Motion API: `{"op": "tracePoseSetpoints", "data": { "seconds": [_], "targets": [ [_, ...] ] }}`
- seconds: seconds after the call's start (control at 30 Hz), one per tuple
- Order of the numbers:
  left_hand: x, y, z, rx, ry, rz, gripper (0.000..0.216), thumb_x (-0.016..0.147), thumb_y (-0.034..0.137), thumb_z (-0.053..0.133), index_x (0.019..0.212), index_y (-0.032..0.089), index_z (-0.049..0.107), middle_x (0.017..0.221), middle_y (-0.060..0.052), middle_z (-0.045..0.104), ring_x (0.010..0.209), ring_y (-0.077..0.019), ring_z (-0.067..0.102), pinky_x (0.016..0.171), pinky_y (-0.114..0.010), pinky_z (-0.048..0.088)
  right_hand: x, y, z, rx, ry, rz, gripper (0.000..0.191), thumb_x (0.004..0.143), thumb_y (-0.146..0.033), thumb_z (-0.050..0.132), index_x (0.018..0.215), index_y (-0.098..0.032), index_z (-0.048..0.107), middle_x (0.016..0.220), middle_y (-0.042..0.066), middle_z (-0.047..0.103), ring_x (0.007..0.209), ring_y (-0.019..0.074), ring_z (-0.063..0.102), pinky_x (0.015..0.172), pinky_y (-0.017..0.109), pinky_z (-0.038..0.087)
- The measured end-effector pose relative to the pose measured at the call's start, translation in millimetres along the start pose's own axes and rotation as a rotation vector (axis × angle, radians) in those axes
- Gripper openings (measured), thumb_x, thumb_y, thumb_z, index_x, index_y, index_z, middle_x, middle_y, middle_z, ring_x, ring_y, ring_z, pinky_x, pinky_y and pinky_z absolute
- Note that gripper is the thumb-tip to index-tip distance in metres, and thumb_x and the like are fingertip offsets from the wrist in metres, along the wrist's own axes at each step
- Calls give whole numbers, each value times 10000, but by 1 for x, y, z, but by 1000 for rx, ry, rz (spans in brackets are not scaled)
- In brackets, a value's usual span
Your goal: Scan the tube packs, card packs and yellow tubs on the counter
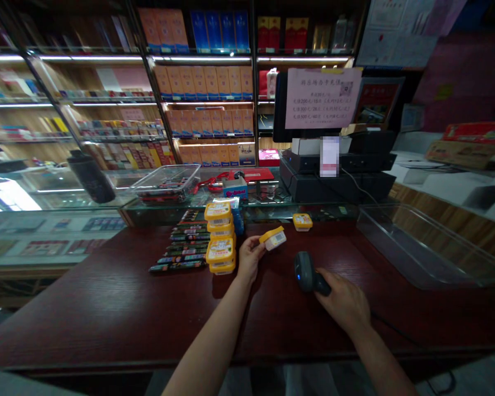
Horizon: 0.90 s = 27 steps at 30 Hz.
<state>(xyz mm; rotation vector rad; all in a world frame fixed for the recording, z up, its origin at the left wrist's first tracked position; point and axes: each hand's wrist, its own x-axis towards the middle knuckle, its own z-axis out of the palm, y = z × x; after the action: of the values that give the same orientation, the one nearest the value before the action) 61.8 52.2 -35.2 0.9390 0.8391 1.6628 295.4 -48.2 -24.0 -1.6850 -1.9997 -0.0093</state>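
Note:
My left hand (pixel 251 258) pinches a small plastic tub with a yellow lid (pixel 274 238), tilted so that a barcode label on its side shows. In my right hand (pixel 346 302) is a black barcode scanner (pixel 304 272), with a blue light on its side and its head near the tub. Left of my left hand, stacked yellow-lidded tubs (pixel 220 250) stand on the dark red wooden table (pixel 107 308). One more yellow-lidded tub (pixel 302 221) sits alone farther back. Beside the stacks lies a row of slim dark printed packets (pixel 185 242).
A clear empty plastic bin (pixel 421 258) lies at the right. Behind the table, a glass counter (pixel 256 192) bears a clear tray (pixel 165 184), a dark bottle (pixel 91 176) and a monitor with a pink notice (pixel 324 99). The scanner's cable (pixel 396 329) trails right.

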Motion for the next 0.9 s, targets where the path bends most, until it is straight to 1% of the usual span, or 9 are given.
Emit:
{"op": "tracePoseSetpoints", "data": {
  "seconds": [0.1, 0.2, 0.27, 0.33, 0.4, 0.47, 0.73, 0.8, 0.9],
  "targets": [
    [1, 1, 0, -22, -11, -4, 405, 584, 305, 812, 903, 155, 612, 956, -38, 657, 805, -133, 632, 740, -252, 505, 1, -7, -11, 183, -55, 89, 317, 774, -345, 598, 1074, -248, 624, 991, 41, 712, 880, 246, 664, 733, 342, 475],
    [1, 1, 1, -23, -36, -14, 410, 582, 307, 815, 915, 160, 625, 961, -40, 664, 813, -145, 641, 761, -273, 507, 1, -18, -22, 512, -70, 204, 370, 692, -440, 667, 984, -214, 646, 926, 50, 714, 859, 239, 657, 725, 333, 487],
    [0, 1, 1, -24, -48, -21, 428, 569, 311, 822, 922, 163, 631, 1002, -54, 668, 831, -162, 649, 782, -296, 509, -1, -27, -29, 726, -85, 297, 405, 651, -459, 684, 949, -190, 631, 758, 27, 692, 676, 196, 639, 597, 301, 484],
    [0, 1, 0, -30, -51, -25, 441, 559, 308, 827, 926, 164, 629, 1034, -66, 669, 847, -173, 652, 786, -303, 509, -4, -36, -36, 877, -132, 403, 435, 645, -487, 674, 948, -184, 596, 564, -36, 597, 457, 134, 525, 429, 256, 403],
    [0, -1, 0, -33, -49, -24, 439, 562, 305, 823, 926, 163, 623, 1034, -70, 673, 857, -176, 651, 771, -289, 511, -8, -44, -41, 967, -164, 475, 453, 641, -515, 668, 933, -185, 562, 481, -79, 512, 370, 94, 422, 359, 220, 325],
    [1, -3, -1, -33, -48, -17, 434, 571, 300, 815, 931, 162, 618, 1031, -73, 673, 868, -177, 648, 757, -276, 512, -11, -48, -46, 1008, -162, 496, 460, 629, -530, 679, 898, -184, 543, 484, -79, 510, 375, 82, 420, 356, 204, 321],
    [3, -6, -2, 13, 5, -13, 459, 571, 293, 800, 972, 160, 620, 1017, -73, 668, 853, -177, 650, 752, -291, 516, -16, -44, -48, 936, -180, 455, 405, 699, -538, 620, 891, -189, 549, 499, -73, 499, 387, 102, 443, 368, 225, 339],
    [2, -4, -1, 9, -9, 5, 448, 566, 308, 805, 949, 166, 622, 1030, -70, 669, 858, -177, 651, 754, -286, 514, -14, -38, -48, 784, -136, 340, 381, 729, -502, 605, 947, -192, 574, 595, -20, 595, 483, 146, 545, 429, 257, 401],
    [1, -1, 0, 6, -12, 24, 440, 567, 326, 809, 931, 163, 624, 1030, -70, 672, 858, -173, 651, 764, -282, 512, -8, -30, -47, 376, -58, 134, 323, 764, -422, 596, 1022, -227, 609, 857, 55, 703, 751, 226, 657, 592, 305, 463]
  ]
}}
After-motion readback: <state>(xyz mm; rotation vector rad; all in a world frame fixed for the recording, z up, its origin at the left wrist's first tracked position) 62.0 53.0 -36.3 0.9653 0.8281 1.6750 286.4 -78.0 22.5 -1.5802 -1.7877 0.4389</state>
